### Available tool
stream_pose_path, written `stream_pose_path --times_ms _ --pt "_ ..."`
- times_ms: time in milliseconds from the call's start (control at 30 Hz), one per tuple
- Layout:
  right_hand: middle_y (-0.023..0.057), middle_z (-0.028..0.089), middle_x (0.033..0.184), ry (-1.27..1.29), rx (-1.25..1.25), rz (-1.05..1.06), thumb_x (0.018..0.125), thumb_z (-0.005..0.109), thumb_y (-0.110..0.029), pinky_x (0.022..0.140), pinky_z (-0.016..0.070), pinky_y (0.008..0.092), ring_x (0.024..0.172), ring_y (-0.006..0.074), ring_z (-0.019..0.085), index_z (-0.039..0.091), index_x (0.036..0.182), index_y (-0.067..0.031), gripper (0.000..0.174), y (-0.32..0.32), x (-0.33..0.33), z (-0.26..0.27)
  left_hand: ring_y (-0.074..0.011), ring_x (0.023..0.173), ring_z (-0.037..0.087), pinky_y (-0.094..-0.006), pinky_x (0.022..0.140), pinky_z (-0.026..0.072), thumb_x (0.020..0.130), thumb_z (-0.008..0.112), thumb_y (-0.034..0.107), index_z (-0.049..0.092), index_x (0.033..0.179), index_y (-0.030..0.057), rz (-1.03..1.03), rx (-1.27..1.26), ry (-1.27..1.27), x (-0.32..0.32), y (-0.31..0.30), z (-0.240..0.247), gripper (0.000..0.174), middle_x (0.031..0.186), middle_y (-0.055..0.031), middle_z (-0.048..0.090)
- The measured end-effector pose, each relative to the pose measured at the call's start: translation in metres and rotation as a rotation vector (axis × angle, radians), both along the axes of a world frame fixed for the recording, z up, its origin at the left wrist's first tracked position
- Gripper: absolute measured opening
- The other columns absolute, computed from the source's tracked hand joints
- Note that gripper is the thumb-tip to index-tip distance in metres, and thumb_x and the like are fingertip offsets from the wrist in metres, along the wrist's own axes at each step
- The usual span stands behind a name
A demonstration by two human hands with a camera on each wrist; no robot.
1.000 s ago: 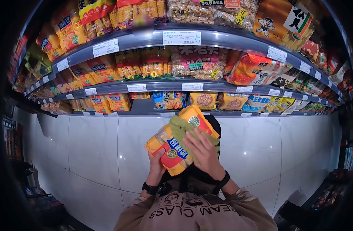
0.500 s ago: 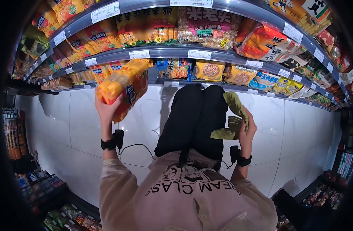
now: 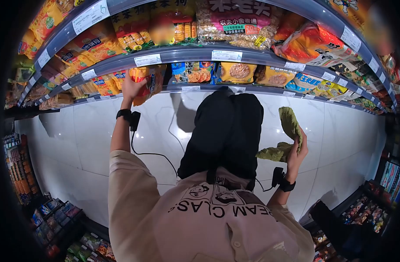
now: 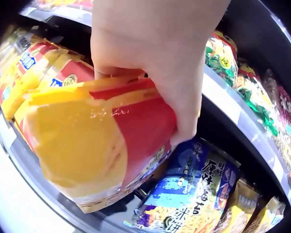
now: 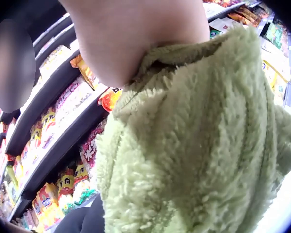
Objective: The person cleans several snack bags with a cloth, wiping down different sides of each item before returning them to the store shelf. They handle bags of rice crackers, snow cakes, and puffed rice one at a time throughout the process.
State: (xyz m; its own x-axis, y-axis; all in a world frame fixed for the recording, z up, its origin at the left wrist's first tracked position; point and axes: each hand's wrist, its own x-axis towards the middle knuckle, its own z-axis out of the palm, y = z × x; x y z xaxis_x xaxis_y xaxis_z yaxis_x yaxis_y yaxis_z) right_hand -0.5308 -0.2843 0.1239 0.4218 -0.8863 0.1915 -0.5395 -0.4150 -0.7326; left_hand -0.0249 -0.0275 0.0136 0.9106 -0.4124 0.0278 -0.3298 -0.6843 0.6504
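Observation:
My left hand point(image 3: 131, 88) grips a yellow-and-red snack bag point(image 4: 82, 145) by its top, thumb on one side and fingers on the other. The bag is at the lowest shelf, overlapping its front edge in the head view. To its right lies a blue bag of rice crackers point(image 4: 184, 189); similar yellow bags point(image 4: 29, 68) stand on its left. Off to the right, above the floor, my right hand point(image 3: 298, 150) holds a fuzzy green cloth point(image 5: 199, 131), which hangs down in folds and hides most of the fingers in the right wrist view.
Shelves of bagged snacks curve across the front, with price tags point(image 3: 226, 56) along their edges. Yellow bags point(image 3: 237, 72) continue along the lowest shelf to the right. Dark trousered knees point(image 3: 222, 126) are close to the shelf. A cable point(image 3: 156, 154) runs from the left wrist.
The hands parted from the bag and cloth held together before me. My left hand carried the bag forward and left to the lowest shelf; the right hand moved right with the cloth.

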Motion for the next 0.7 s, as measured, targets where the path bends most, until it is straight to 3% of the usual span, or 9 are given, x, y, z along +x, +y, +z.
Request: stream_pose_path --times_ms 67,100,200,367,433,533,567,633,700 --pt "0.0157 0.061 0.104 0.011 0.03 0.0 0.088 0.041 -0.003 0.085 0.0426 0.0314 0.097 0.0223 0.059 0.053 0.114 0.0002 0.029 -0.002 0.006 -0.003 -0.0358 0.092 0.058 -0.0402 0.079 0.0465 0.057 0.075 0.035 0.048 0.114 0.0023 -0.213 0.217 -0.122 0.009 -0.01 0.003 0.071 0.1 -0.0205 0.061" --pt "0.0159 0.061 0.104 0.013 0.058 -0.003 0.089 0.041 -0.004 0.085 0.0426 0.0316 0.097 0.0223 0.059 0.053 0.114 0.0003 0.029 -0.002 0.01 -0.004 -0.0358 0.092 0.058 -0.0402 0.079 0.0465 0.057 0.075 0.035 0.048 0.114 0.0023 -0.21 0.22 -0.109 0.014 -0.012 0.0 0.071 0.1 -0.0205 0.061" --pt "0.0161 0.061 0.104 0.034 0.077 0.016 0.089 0.041 -0.005 0.086 0.0424 0.032 0.098 0.0223 0.058 0.053 0.114 0.0002 0.028 -0.005 0.018 -0.007 -0.0382 0.092 0.056 -0.0403 0.078 0.0463 0.056 0.073 0.032 0.051 0.11 0.0045 -0.499 0.358 -0.173 0.026 -0.023 0.001 0.064 0.098 -0.0211 0.06" --pt "0.0163 0.061 0.105 0.057 0.093 0.013 0.089 0.041 -0.006 0.086 0.0422 0.0322 0.098 0.0224 0.058 0.053 0.114 -0.0002 0.028 -0.011 0.023 -0.016 -0.039 0.097 0.053 -0.0396 0.08 0.0449 0.057 0.072 0.031 0.05 0.108 0.0032 -0.672 0.596 -0.015 0.031 -0.052 0.013 0.062 0.104 -0.0232 0.056" --pt "0.016 0.061 0.106 0.087 0.126 0.006 0.089 0.041 -0.006 0.087 0.0418 0.032 0.099 0.0223 0.058 0.053 0.114 -0.0003 0.028 -0.013 0.025 -0.014 -0.0381 0.099 0.052 -0.0386 0.081 0.0443 0.058 0.072 0.032 0.05 0.108 0.0042 -0.869 0.494 -0.301 0.03 -0.056 0.003 0.061 0.107 -0.0223 0.055" --pt "0.0154 0.061 0.106 0.091 0.145 0.004 0.089 0.041 -0.005 0.088 0.0412 0.0316 0.1 0.0221 0.058 0.054 0.113 -0.0001 0.028 -0.012 0.024 -0.019 -0.0371 0.099 0.052 -0.0385 0.082 0.0434 0.062 0.07 0.031 0.05 0.108 0.0046 -0.9 0.66 -0.209 0.031 -0.064 0.01 0.057 0.107 -0.021 0.055" --pt "0.0154 0.061 0.106 0.091 0.148 0.003 0.089 0.041 -0.005 0.088 0.0412 0.0316 0.1 0.0221 0.058 0.054 0.113 -0.0001 0.028 -0.011 0.025 -0.02 -0.0371 0.099 0.052 -0.0385 0.082 0.0434 0.062 0.07 0.031 0.05 0.108 0.0046 -0.902 0.662 -0.208 0.036 -0.064 0.006 0.057 0.107 -0.021 0.055" --pt "0.0163 0.061 0.106 0.1 0.218 0.011 0.09 0.041 -0.006 0.088 0.0408 0.0317 0.101 0.0227 0.057 0.054 0.113 -0.0002 0.027 -0.01 0.026 -0.02 -0.0383 0.105 0.049 -0.0396 0.087 0.0414 0.065 0.07 0.025 0.046 0.118 0.0065 -0.921 0.611 0.073 0.052 -0.06 -0.004 0.061 0.112 -0.0201 0.054" --pt "0.0169 0.06 0.106 0.147 0.25 0.04 0.09 0.041 -0.006 0.088 0.0407 0.0319 0.1 0.0237 0.057 0.054 0.113 -0.0005 0.027 -0.011 0.028 -0.021 -0.0371 0.106 0.049 -0.0392 0.089 0.0403 0.07 0.068 0.024 0.045 0.122 0.0075 -0.943 0.561 0.013 0.057 -0.052 -0.01 0.059 0.113 -0.0191 0.054"
